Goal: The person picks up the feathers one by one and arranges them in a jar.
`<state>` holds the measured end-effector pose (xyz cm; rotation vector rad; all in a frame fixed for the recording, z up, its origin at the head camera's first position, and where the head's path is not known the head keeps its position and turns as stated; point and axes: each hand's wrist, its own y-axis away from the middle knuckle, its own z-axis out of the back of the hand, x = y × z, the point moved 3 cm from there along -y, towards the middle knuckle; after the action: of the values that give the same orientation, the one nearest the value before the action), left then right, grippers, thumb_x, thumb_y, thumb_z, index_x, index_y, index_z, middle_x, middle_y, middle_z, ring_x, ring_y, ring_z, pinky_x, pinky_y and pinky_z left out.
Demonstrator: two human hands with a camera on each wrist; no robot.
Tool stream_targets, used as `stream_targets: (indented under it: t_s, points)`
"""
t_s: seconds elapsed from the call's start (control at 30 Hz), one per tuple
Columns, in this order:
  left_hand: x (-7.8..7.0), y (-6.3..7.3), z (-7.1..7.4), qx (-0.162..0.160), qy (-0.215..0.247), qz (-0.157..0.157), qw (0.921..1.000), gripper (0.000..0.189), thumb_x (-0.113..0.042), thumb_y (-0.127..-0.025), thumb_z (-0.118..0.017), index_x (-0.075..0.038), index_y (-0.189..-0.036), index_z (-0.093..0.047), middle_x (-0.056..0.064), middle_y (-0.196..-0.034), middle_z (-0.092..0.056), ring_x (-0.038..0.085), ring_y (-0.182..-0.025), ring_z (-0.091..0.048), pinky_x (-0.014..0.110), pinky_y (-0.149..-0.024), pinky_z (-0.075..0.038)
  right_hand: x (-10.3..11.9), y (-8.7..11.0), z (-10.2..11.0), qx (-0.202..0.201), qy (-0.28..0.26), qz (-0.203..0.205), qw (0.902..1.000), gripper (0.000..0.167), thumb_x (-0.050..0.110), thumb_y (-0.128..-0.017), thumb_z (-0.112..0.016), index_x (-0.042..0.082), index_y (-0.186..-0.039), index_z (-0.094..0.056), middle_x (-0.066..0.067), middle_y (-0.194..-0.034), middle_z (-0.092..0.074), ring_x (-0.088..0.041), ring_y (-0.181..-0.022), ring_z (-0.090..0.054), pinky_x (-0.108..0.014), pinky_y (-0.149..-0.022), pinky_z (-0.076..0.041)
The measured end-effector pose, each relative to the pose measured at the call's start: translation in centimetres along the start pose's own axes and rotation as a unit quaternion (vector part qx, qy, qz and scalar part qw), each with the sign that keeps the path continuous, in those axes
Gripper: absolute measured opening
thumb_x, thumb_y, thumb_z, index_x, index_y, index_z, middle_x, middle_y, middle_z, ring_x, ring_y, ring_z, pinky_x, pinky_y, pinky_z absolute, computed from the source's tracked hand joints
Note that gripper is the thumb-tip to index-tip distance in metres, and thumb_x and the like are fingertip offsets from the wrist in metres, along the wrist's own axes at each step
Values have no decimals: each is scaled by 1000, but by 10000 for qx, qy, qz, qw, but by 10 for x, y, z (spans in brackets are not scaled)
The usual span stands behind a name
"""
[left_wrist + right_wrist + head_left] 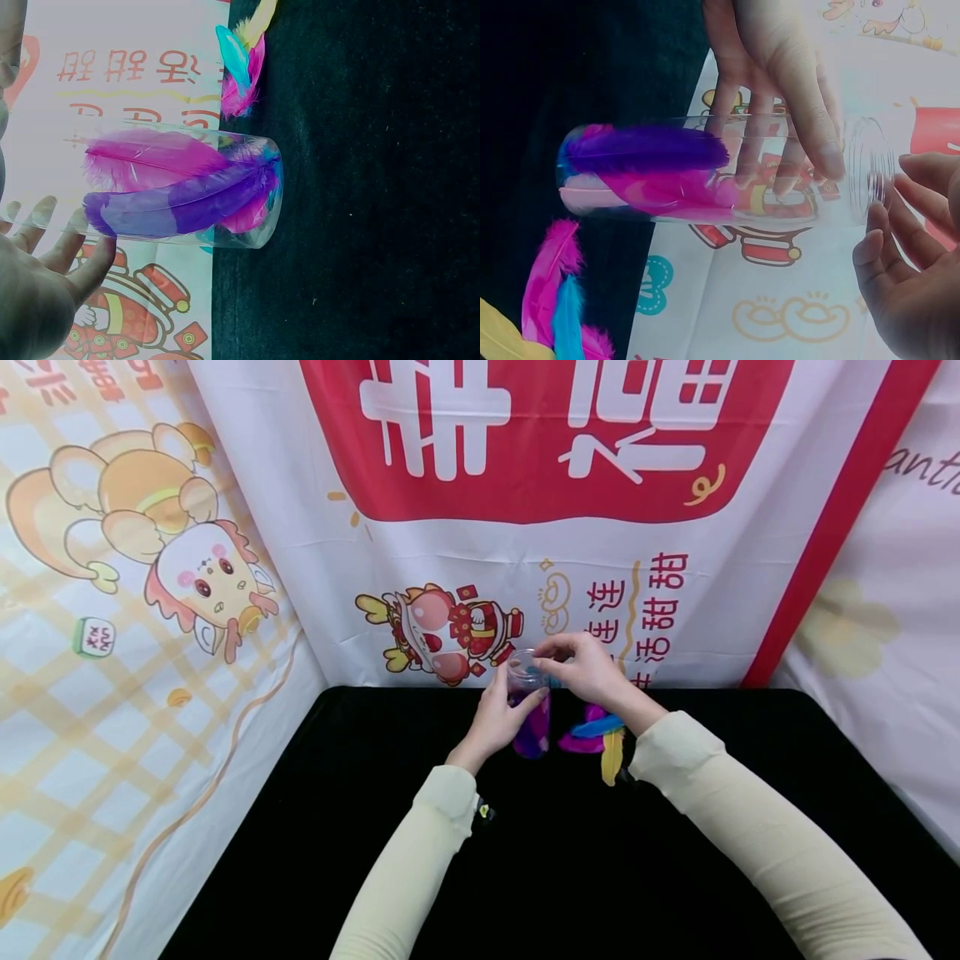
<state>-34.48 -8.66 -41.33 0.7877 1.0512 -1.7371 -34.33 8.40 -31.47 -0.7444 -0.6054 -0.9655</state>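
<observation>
A tall clear jar (514,672) stands upright at the far edge of the black table. Purple, magenta and pale pink feathers (660,154) lie in its lower part, with a bit of blue at the bottom. My left hand (497,714) holds the jar from the left, its thumb across the near side and the fingers behind. At the mouth, my right hand (581,664) has bent fingers right at the threaded rim (870,169); no feather shows between them. Beside the jar, to its right, lie loose magenta, blue and yellow feathers (612,756).
The black table (570,868) ends just behind the jar, where a printed cloth banner (465,552) hangs. Another printed cloth (225,693) hangs along the left side, and a pale one (885,635) on the right.
</observation>
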Motion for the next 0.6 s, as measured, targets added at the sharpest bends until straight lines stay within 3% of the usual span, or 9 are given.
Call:
stream_targets:
  t_s: [0.27, 0.6]
  points:
    - [-2, 0, 0, 18, 46, 141, 9999, 87, -54, -96, -68, -12, -159, -26, 15, -157, -39, 26, -138, -49, 45, -108, -48, -1, 5, 6, 40, 98, 109, 9999, 17, 20, -98, -71, 11, -110, -78, -7, -111, -74, -22, -98, -67, -44, -85, -55]
    - [-1, 0, -1, -9, 90, 137, 9999, 83, -52, -96, -68, -13, -158, -27, 12, -156, -40, 24, -137, -50, 42, -107, -49, 0, 11, 12, -78, 81, 289, 9995, 16, 20, -97, -72, 9, -108, -78, -7, -106, -76, -21, -92, -67, -37, -75, -54]
